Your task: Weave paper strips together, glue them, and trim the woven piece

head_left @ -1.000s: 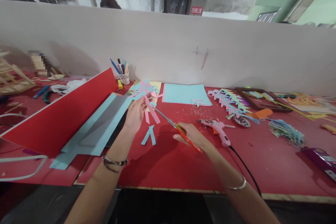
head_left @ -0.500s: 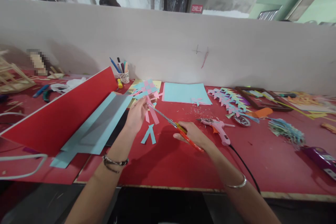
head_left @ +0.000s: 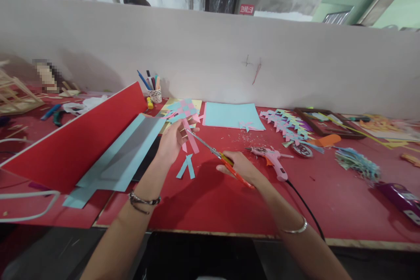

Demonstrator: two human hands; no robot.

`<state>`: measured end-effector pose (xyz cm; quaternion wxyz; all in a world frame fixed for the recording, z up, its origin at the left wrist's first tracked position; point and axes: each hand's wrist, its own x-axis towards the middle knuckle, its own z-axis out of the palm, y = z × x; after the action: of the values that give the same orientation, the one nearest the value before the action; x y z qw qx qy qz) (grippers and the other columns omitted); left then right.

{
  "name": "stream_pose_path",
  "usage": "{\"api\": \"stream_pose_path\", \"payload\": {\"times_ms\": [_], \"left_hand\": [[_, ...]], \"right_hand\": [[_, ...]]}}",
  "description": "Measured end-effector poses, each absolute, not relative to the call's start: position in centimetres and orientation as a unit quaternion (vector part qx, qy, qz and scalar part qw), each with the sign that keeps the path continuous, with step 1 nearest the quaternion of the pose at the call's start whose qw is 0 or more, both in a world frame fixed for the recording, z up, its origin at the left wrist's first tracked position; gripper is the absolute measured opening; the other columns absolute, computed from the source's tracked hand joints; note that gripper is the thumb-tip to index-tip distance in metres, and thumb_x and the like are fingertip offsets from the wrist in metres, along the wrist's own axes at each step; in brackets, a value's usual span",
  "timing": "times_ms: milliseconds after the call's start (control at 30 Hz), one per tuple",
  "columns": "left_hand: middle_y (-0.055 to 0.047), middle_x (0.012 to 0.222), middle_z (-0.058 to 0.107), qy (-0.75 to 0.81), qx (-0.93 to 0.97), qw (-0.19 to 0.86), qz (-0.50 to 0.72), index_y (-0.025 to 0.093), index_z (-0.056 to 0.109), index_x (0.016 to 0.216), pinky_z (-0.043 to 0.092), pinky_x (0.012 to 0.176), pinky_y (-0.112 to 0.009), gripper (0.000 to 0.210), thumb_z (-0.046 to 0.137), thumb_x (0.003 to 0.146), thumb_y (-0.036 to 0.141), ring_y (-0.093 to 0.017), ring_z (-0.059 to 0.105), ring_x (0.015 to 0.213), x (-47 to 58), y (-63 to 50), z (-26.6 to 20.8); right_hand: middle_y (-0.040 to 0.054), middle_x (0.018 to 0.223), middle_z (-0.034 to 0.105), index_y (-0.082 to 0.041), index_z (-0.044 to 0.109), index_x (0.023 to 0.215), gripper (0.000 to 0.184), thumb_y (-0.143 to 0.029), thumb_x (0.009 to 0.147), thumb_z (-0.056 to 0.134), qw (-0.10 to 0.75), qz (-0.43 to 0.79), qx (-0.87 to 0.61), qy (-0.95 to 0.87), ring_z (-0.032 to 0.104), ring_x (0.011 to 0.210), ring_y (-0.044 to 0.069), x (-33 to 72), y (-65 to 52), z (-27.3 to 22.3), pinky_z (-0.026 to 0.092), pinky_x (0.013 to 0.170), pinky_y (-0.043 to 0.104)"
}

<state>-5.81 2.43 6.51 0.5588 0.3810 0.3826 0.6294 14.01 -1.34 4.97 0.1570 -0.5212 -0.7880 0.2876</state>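
Observation:
My left hand is closed on a woven piece of pink and blue paper strips, holding it above the table. A pink strip hangs down from the weave past my fingers. In my right hand are scissors with orange and yellow handles, gripped around the handles. The scissor blades reach up and left to the pink strip beside my left fingertips. Two cut blue paper strips lie crossed on the red table below.
A pink glue gun with a black cord lies right of my right hand. Blue paper sheets lie at the back, near zigzag paper chains. A red board leans at left, behind a pen cup.
Very little differs. The fingers of my left hand have shifted slightly on the paper, and the scissors stay at the pink strip.

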Motion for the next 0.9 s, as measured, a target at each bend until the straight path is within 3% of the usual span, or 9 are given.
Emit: {"api": "stream_pose_path", "payload": {"times_ms": [167, 567, 900], "left_hand": [[-0.008, 0.089, 0.067, 0.369, 0.386, 0.565, 0.629, 0.018, 0.057, 0.08, 0.045, 0.072, -0.036, 0.034, 0.045, 0.071, 0.048, -0.024, 0.063, 0.084, -6.2, 2.7, 6.4], [-0.007, 0.09, 0.068, 0.342, 0.397, 0.587, 0.617, 0.019, 0.061, 0.077, 0.048, 0.074, -0.038, 0.032, 0.047, 0.076, 0.047, -0.025, 0.064, 0.084, -7.4, 2.4, 6.4], [-0.007, 0.09, 0.068, 0.345, 0.419, 0.573, 0.614, 0.02, 0.062, 0.077, 0.049, 0.069, -0.036, 0.032, 0.05, 0.074, 0.05, -0.025, 0.063, 0.087, -7.1, 2.2, 6.3]], "right_hand": [[-0.0069, 0.054, 0.026, -0.02, 0.026, 0.058, 0.046, -0.06, 0.067, 0.048, 0.156, 0.279, -0.525, -0.789, 0.023, 0.05, 0.007, 14.0, -1.2, 4.9, 0.017, 0.048, 0.023], [-0.0039, 0.062, 0.037, -0.021, 0.027, 0.065, 0.04, -0.055, 0.076, 0.044, 0.131, 0.248, -0.462, -0.841, 0.034, 0.055, 0.01, 14.3, -1.5, 4.6, 0.025, 0.051, 0.023], [-0.0044, 0.06, 0.034, -0.02, 0.028, 0.063, 0.044, -0.061, 0.074, 0.041, 0.14, 0.262, -0.459, -0.837, 0.03, 0.054, 0.009, 14.3, -1.3, 4.7, 0.023, 0.051, 0.023]]}}
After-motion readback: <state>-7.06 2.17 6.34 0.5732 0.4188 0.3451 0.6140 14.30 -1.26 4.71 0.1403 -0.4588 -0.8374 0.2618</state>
